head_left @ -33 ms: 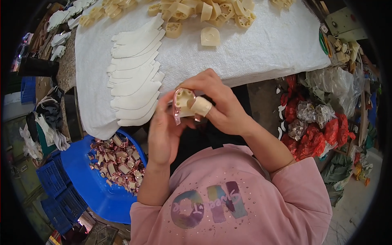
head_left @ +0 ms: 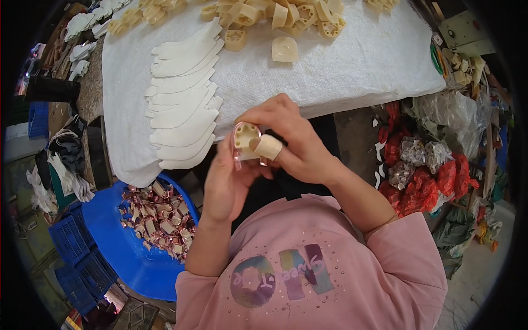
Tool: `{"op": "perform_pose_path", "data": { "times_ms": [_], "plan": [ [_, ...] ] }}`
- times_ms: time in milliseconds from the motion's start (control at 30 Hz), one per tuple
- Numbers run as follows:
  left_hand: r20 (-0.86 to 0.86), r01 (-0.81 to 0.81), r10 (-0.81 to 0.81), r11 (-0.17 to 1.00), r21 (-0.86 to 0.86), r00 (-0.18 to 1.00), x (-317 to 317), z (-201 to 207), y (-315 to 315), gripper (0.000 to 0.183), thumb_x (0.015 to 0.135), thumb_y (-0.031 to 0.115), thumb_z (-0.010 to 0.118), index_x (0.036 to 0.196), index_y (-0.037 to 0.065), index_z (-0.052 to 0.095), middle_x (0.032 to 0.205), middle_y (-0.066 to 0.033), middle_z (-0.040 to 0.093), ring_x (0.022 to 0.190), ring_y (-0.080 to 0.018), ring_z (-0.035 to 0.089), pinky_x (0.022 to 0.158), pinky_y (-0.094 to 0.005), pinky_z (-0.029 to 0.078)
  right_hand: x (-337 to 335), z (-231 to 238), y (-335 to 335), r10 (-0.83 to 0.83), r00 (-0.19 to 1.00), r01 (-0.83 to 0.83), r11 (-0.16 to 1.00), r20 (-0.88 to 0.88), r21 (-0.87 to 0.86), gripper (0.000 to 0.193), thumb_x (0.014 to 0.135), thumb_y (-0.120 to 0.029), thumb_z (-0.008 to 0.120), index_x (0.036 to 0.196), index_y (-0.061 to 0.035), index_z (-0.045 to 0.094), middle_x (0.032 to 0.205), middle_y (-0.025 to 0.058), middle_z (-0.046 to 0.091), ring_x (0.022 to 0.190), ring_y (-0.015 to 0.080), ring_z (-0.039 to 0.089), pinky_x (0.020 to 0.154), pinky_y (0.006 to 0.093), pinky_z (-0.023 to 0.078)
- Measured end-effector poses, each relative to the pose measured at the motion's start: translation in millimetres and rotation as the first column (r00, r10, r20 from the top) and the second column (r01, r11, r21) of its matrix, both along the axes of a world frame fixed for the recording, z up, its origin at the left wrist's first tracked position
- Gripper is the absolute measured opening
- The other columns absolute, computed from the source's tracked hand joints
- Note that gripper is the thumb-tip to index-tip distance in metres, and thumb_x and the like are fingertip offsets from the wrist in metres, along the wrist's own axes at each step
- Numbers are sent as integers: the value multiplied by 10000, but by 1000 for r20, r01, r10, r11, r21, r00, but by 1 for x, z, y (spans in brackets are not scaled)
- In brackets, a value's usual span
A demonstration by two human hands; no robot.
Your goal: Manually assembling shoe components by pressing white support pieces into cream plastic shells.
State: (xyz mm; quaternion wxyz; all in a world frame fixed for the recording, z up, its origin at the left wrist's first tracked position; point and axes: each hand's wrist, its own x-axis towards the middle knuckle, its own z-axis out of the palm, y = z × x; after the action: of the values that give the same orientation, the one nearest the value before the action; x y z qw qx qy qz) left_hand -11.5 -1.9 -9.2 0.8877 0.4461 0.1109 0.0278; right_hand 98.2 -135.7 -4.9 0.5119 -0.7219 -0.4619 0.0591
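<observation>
The right hand (head_left: pixel 289 137) is bent around a cream piece (head_left: pixel 247 133) and holds it, with its thumb on the right side and its fingers over the far side. A cream wrap (head_left: pixel 268 147) goes around that thumb. The left hand (head_left: pixel 221 190) is curled in close too, holding the same piece from its left and near sides. Some of its fingers are hidden under the piece. The piece has a round top and little holes inside. A shiny pink strip (head_left: pixel 237 155) bends around its edge, and its ends hang down on the near side. All of this is in front of the person's pink shirt (head_left: pixel 308 220), just beside the near edge of the table.

A white cloth (head_left: pixel 352 71) covers the table. On its left side, flat white pieces (head_left: pixel 184 104) lie in a long row, each one partly over another. Farther off, two cream blocks (head_left: pixel 284 49) sit apart from each other, and past them is a big heap of cream blocks (head_left: pixel 280 14).

Near and to the left is a blue tub (head_left: pixel 110 231). Lots of small cream and shiny pink bits (head_left: pixel 165 223) are in it. Blue crates (head_left: pixel 74 239) are farther left. Over on the right, red bags (head_left: pixel 418 192) lie beside clear plastic (head_left: pixel 451 121).
</observation>
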Motion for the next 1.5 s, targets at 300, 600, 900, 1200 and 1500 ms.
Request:
{"op": "perform_pose_path", "data": {
  "times_ms": [300,600,900,1200,1500],
  "plan": [
    [-14,97,-128,813,-574,992,6,5,-8,455,1004,381,224,1160,31,472,959,-134,564,854,-223,551,696,-329,435,0,-15,-1,121,957,-90,988,-264,127,386,993,-334,331,1162,-94,583,1141,79,574,1021,220,464,954,357,283],
    [-51,98,-171,756,-647,984,8,17,-8,463,1003,393,218,1177,48,475,961,-112,512,849,-220,465,694,-334,388,2,-18,0,117,944,-67,983,-310,168,369,988,-312,363,1131,-56,588,1074,83,591,1028,210,511,936,341,324],
    [78,-161,146,745,648,986,5,4,-3,446,769,-11,655,1178,-19,477,954,-22,514,784,-100,516,624,-203,416,-3,-8,-6,63,705,17,994,-707,105,281,954,-304,497,901,-35,561,711,14,552,671,85,527,628,248,426],
    [268,-256,-10,266,929,963,7,6,3,514,657,-83,699,1137,33,556,926,-67,538,804,-152,573,633,-243,468,14,-12,-2,133,513,-133,988,-848,75,243,904,-301,562,844,-66,556,688,-7,547,610,55,502,460,207,369],
    [246,-239,30,370,898,969,6,-8,-3,466,670,-43,747,1085,1,541,897,-64,550,758,-109,575,606,-214,473,-2,-8,-3,55,941,-58,998,-334,1,195,864,-188,560,842,5,549,703,111,558,646,178,565,596,334,450]
  ]
}}
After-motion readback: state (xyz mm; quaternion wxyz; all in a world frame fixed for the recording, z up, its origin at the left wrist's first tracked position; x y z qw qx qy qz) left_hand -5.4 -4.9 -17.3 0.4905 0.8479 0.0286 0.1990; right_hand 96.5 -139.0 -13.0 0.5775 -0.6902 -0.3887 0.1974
